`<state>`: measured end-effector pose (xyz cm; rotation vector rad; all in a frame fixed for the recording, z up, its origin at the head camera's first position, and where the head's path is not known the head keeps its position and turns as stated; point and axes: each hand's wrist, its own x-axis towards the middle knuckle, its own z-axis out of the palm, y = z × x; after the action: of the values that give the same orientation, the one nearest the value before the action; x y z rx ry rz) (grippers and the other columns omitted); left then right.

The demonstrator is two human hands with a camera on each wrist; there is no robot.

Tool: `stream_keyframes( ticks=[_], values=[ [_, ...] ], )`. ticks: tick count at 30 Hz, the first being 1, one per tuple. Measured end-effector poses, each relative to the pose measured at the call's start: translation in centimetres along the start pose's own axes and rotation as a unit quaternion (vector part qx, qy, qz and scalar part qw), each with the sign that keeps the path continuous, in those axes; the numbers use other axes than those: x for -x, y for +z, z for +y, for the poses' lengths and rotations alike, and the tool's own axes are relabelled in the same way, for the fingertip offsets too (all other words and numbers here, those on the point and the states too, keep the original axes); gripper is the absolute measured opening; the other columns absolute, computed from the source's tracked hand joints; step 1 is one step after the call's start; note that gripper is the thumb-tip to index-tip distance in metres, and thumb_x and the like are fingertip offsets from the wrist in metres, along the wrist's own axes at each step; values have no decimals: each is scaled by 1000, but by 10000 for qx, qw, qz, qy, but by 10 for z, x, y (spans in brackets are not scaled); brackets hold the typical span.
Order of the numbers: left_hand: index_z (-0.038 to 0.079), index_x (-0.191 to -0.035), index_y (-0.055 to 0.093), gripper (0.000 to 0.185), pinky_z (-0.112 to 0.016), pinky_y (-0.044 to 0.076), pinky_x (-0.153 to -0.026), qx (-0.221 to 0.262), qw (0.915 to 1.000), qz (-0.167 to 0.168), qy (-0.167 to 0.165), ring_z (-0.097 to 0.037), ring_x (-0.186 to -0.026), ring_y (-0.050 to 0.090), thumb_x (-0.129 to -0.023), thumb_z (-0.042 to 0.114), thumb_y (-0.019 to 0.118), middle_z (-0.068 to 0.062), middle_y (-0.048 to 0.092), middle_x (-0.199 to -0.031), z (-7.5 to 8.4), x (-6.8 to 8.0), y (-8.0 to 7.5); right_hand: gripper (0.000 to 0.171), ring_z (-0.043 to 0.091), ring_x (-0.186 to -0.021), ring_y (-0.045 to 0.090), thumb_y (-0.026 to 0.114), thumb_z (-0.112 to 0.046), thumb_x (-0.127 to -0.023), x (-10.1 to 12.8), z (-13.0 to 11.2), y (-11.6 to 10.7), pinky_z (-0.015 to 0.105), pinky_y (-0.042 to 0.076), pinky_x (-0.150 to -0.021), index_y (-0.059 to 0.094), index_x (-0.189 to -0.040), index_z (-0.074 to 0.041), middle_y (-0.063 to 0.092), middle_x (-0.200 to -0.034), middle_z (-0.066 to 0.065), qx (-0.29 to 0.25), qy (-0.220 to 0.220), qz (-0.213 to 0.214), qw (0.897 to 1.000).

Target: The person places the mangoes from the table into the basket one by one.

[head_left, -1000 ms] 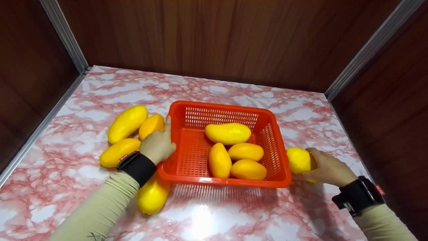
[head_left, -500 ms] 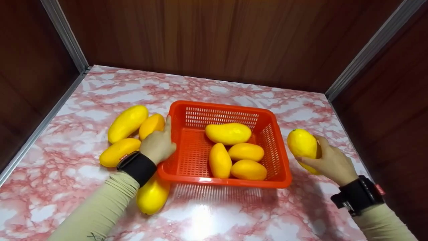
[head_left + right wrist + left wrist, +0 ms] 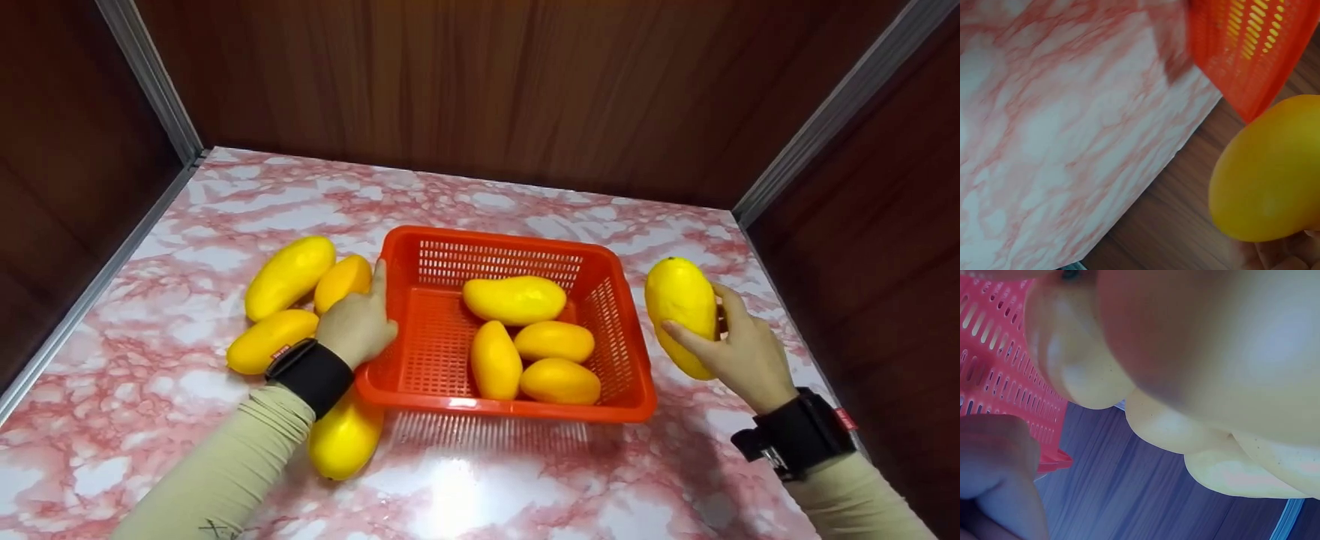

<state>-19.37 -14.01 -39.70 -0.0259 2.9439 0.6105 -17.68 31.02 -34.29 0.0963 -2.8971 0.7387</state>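
The red basket (image 3: 611, 300) sits mid-table on the marbled top (image 3: 487, 487), with wooden walls behind and to both sides. Bare table runs between the basket's far rim and the back wall, and a wide bare strip lies at the near edge. To the basket's right, the gap to the right wall is narrow. Inside the basket lie four mangoes (image 3: 514, 300), crowded toward its right half; its left half shows open floor.

The right hand (image 3: 739, 349) holds a mango (image 3: 679, 307) raised off the table, just beside the basket's right rim and outside it. The fingers curl round the fruit from its right side, thumb across its lower front; the mango stands nearly upright. The right wrist view shows it against the wooden wall, with the basket's corner close above it.

The left hand (image 3: 356, 326) rests against the basket's left wall, fingers loosely curled, index finger stretched up along the rim; it holds nothing. Three loose mangoes (image 3: 289, 277) lie just left of it, touching one another, and a fourth (image 3: 345, 439) lies under the left forearm at the basket's near-left corner.
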Motion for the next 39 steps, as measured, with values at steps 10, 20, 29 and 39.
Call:
stream_keyframes(
  ticks=[10,20,29,39],
  values=[
    [6,-159,-3,91,-37,44,-56,-74,10000,16,-26,-26,-60,58,-90,22,55,-9,56,-67,-2,0,1,71,12,-83,58,68,-45,-90,-7,-24,3,22,50,-65,43,-145,-8,67,-111,21,-933,-146,57,9955],
    [8,-159,-4,91,-37,43,-56,-39,10000,-8,-66,-27,-61,58,-91,22,55,-9,56,-67,-3,-1,0,66,6,-85,60,69,-37,-91,-23,-56,11,17,51,-70,45,-144,-7,66,-116,22,-1670,-427,36,9850],
    [8,-159,-6,91,-34,40,-52,-51,9999,-74,-76,-25,-55,55,-91,21,54,-7,54,-64,-2,-1,-1,68,18,-98,63,67,-39,-92,-41,-84,24,20,53,-78,42,-146,-7,63,-123,22,-2264,-291,-239,9733],
    [7,-159,-3,91,-36,42,-54,-51,10000,-21,-15,-26,-58,57,-91,22,55,-9,56,-67,-1,-1,0,69,24,-102,65,67,-47,-90,-61,-96,43,29,55,-81,44,-142,-9,64,-122,19,-2546,-243,-534,9653]
  ],
)
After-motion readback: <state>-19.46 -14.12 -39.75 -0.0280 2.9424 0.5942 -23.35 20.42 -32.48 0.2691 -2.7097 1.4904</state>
